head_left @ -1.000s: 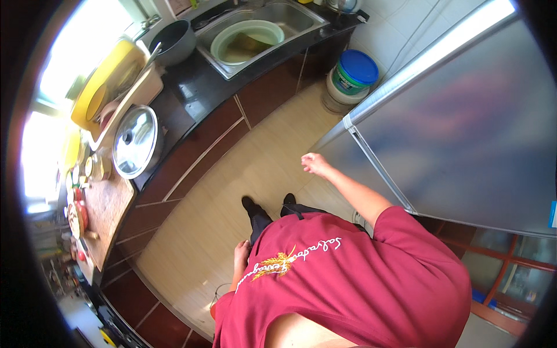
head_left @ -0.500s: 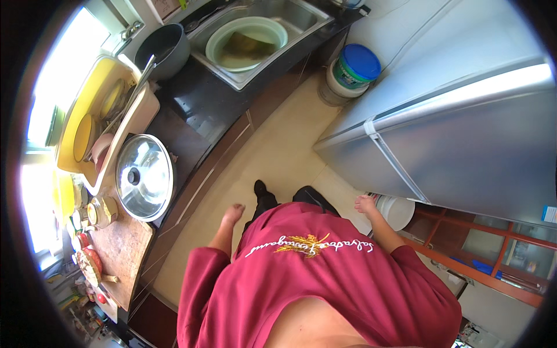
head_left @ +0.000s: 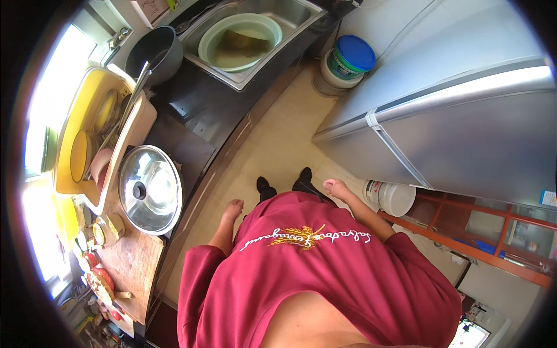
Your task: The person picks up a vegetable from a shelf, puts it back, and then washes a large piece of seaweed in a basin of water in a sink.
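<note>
I list: left hand (head_left: 232, 210), right hand (head_left: 336, 188), fingers of both curled in, seemingly empty; glass lid (head_left: 156, 191) near black counter (head_left: 200, 119) edge, liable to fall if elbowed.

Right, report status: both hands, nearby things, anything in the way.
Left hand: loosely curled, no object visible in it; round lid off to its left. Right hand: likewise; white bucket to its right. Nothing seen blocking either.

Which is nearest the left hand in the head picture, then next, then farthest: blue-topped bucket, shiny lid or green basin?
From the left hand:
1. Shiny lid, to its left.
2. Green basin, ahead in the sink.
3. Blue-topped bucket, ahead and right.
</note>
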Demonstrator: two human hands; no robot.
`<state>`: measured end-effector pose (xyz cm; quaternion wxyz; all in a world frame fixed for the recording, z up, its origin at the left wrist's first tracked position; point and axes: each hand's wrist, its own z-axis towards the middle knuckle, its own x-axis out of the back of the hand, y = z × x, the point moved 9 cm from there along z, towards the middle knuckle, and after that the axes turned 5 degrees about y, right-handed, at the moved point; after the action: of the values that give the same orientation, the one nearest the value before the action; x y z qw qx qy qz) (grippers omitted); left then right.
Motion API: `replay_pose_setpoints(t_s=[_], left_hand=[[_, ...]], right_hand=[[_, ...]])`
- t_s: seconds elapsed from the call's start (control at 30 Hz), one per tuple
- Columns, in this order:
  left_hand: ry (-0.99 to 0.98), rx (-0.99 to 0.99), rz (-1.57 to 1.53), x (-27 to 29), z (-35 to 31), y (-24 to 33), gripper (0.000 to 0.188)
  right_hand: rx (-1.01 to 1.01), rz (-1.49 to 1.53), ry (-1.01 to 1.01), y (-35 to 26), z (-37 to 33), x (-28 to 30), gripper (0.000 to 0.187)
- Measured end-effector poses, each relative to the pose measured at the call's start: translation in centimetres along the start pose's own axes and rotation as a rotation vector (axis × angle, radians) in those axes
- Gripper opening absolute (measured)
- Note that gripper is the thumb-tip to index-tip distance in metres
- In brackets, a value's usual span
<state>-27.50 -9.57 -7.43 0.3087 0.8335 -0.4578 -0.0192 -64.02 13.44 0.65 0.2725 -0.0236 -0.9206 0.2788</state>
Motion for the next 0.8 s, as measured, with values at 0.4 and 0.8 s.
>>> replay_pose_setpoints(t_s=[0.4, 0.8], left_hand=[[0.091, 0.118, -0.18, 3.2, -5.1, 3.4, 0.022], [-0.262, -0.282, 0.413, 2.1, 6.6, 2.7, 0.026]], right_hand=[[0.074, -0.358, 0.042, 5.2, 3.9, 2.2, 0.039], [-0.027, 0.037, 0.259, 1.9, -1.8, 0.5, 0.04]])
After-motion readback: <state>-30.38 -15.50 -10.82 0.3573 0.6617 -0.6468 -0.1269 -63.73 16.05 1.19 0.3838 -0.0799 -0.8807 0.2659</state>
